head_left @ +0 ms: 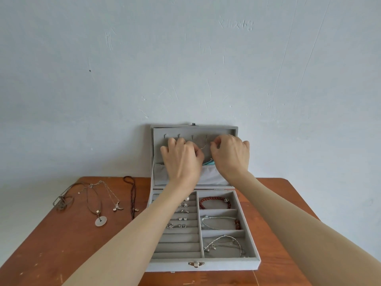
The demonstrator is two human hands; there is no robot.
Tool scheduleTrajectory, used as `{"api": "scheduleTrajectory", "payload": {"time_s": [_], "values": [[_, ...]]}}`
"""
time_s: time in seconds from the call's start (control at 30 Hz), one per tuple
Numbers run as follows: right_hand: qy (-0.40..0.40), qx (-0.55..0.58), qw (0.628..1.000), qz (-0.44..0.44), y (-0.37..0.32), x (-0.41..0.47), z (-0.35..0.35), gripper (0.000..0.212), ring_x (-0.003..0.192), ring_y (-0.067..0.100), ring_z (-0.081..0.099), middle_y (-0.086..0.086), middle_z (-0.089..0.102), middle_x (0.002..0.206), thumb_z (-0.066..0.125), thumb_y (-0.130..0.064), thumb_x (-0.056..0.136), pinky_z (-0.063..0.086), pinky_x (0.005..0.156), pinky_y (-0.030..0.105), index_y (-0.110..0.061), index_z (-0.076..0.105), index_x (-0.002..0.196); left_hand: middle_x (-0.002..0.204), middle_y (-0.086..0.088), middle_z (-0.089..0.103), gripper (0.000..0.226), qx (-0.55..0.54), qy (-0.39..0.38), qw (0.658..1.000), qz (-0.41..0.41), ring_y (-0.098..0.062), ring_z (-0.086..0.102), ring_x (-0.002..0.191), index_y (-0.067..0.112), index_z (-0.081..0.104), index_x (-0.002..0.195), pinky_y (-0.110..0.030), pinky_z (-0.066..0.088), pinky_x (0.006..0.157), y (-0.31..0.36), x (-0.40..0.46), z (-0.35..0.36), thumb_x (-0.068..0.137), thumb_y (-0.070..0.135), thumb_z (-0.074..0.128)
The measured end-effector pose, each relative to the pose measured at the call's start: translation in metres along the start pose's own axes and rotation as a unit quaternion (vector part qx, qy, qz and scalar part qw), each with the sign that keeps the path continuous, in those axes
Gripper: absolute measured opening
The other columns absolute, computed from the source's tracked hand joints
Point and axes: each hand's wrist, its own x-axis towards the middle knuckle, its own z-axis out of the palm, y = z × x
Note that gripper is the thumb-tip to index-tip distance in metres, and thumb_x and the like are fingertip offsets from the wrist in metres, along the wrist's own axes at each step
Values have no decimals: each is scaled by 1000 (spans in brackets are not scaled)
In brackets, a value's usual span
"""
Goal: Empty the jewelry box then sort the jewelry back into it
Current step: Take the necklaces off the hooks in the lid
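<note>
Both hands are working at the open lid (193, 131) of the jewelry box (203, 263), which is sitting on the tabletop (51, 244): the left hand (181, 159) and right hand (229, 155) are each pinching a thin chain (203, 145) hanging from a lid hook. Tugging could be snagging or knotting it (fine links tangle easily). Below, rings (182, 219) are sitting in the slots and three bracelets (214, 201) are filling the right compartments. Several necklaces (99, 200) are lying outside.
</note>
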Motion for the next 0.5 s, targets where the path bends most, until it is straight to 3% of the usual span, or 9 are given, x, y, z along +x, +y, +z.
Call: {"api": "scheduleTrajectory", "payload": {"time_s": [0.1,0.2,0.3,0.5], "values": [[-3,60,998,20,-2,5,-7,22,78,27,54,6,67,86,45,-20,91,33,81,34,-11,65,86,94,-3,64,16,-29,16,999,6,-26,46,99,16,69,85,-32,29,75,-6,13,-11,86,23,55],[-13,141,989,52,-6,8,-12,18,78,25,54,5,65,83,49,-21,90,37,69,30,-13,65,87,89,-3,61,12,-90,21,996,18,-24,49,94,14,66,81,-33,39,78,-6,25,-24,85,20,57],[-11,173,982,69,-8,13,-15,16,77,24,53,2,58,75,50,-20,88,35,65,28,-14,64,84,85,2,55,9,-157,10,987,10,-17,49,90,14,64,79,-26,39,72,-2,33,-32,84,19,57],[-15,256,965,48,-9,15,-21,15,68,20,46,-5,47,57,53,-16,86,35,65,29,-13,60,74,74,5,63,7,-384,-49,916,-105,-7,54,71,16,59,75,-7,37,58,0,45,-48,82,14,58]]}}
